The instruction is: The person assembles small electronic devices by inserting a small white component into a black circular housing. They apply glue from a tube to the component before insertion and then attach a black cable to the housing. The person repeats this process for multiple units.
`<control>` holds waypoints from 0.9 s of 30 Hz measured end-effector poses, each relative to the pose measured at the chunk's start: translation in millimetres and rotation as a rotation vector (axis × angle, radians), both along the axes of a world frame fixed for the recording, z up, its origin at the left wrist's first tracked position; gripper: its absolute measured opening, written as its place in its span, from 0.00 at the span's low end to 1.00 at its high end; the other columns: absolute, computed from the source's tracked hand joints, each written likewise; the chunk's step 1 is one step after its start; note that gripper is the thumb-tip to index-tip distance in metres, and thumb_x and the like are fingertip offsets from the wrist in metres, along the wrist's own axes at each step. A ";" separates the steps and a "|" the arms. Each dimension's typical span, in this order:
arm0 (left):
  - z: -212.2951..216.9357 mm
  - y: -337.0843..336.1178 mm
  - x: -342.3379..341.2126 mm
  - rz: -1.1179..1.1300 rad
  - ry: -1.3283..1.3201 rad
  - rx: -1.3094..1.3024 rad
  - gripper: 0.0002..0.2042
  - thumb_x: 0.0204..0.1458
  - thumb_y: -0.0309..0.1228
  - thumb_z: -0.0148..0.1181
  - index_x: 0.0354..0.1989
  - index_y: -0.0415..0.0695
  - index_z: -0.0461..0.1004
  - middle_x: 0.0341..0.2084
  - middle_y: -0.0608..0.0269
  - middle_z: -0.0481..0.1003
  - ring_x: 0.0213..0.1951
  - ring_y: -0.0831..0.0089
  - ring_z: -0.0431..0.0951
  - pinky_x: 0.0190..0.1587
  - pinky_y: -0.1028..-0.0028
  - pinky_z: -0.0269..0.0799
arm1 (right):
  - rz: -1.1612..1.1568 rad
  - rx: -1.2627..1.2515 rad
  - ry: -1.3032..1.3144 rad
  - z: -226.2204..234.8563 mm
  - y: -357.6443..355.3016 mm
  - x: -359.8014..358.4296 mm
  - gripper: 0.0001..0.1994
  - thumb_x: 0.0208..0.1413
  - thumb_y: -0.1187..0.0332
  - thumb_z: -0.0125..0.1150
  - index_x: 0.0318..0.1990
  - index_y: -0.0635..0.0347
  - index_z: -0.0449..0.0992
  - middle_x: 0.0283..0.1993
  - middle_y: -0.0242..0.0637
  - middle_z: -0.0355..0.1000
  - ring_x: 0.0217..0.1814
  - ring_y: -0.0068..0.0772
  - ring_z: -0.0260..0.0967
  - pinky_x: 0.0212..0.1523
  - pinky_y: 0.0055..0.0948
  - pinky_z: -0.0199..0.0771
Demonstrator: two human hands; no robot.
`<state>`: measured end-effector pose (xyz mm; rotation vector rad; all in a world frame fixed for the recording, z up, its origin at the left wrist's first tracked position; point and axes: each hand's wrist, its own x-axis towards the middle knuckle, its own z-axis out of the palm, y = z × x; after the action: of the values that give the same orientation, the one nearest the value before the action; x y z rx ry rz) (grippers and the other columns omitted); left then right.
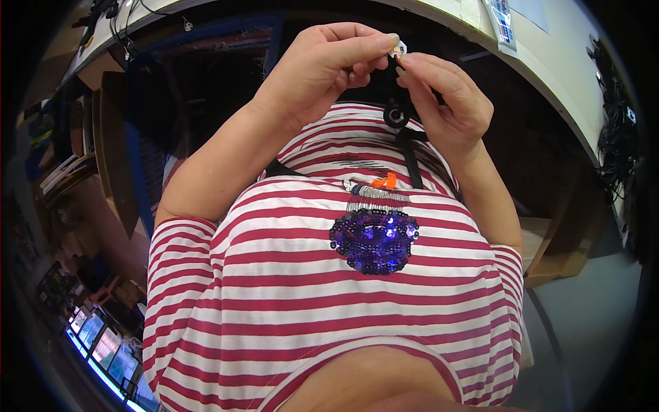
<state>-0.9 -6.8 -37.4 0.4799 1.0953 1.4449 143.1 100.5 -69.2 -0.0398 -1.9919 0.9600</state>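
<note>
Both hands, left hand and right hand, pinch a small white part between closed fingers above the striped shirt, where a slipped grip could drop it out of sight.

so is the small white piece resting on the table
No, the small white piece is pinched in the air between the fingertips of the left hand and the right hand, above the striped shirt.

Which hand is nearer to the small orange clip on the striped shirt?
Right. The right hand is just above and right of the small orange clip; the left hand is higher, further up-left.
</note>
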 end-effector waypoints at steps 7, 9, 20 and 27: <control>0.1 1.3 3.1 0.039 -0.063 -0.010 0.08 0.49 0.33 0.57 0.32 0.42 0.73 0.22 0.72 0.72 0.25 0.88 0.69 0.31 0.85 0.65 | -0.067 0.164 0.065 3.4 2.2 -4.4 0.14 0.39 0.83 0.62 0.36 0.62 0.74 0.33 0.41 0.74 0.31 0.30 0.74 0.29 0.20 0.75; 0.5 1.5 3.4 0.045 -0.064 -0.015 0.07 0.49 0.33 0.57 0.32 0.42 0.73 0.22 0.72 0.72 0.24 0.88 0.69 0.30 0.86 0.65 | -0.066 0.181 0.074 1.5 3.5 -5.5 0.13 0.38 0.83 0.62 0.36 0.62 0.75 0.33 0.41 0.74 0.31 0.31 0.74 0.30 0.20 0.75; -1.4 1.1 -1.9 0.032 -0.040 0.006 0.07 0.49 0.32 0.58 0.31 0.41 0.74 0.22 0.71 0.71 0.25 0.88 0.69 0.29 0.88 0.64 | -0.064 0.084 -0.012 -2.3 2.7 -3.7 0.13 0.38 0.85 0.60 0.35 0.62 0.76 0.34 0.41 0.73 0.30 0.29 0.73 0.28 0.19 0.74; -3.5 1.3 -4.6 0.007 0.062 0.015 0.08 0.48 0.32 0.59 0.32 0.41 0.74 0.22 0.70 0.71 0.24 0.87 0.68 0.29 0.88 0.64 | -0.042 -0.070 -0.052 -0.1 1.1 -2.4 0.14 0.39 0.87 0.58 0.36 0.64 0.75 0.33 0.40 0.73 0.27 0.24 0.71 0.26 0.17 0.72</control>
<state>-5.5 -5.5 -40.9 0.5349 1.1369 1.4539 140.7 101.7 -69.3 -0.1458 -1.9961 1.0110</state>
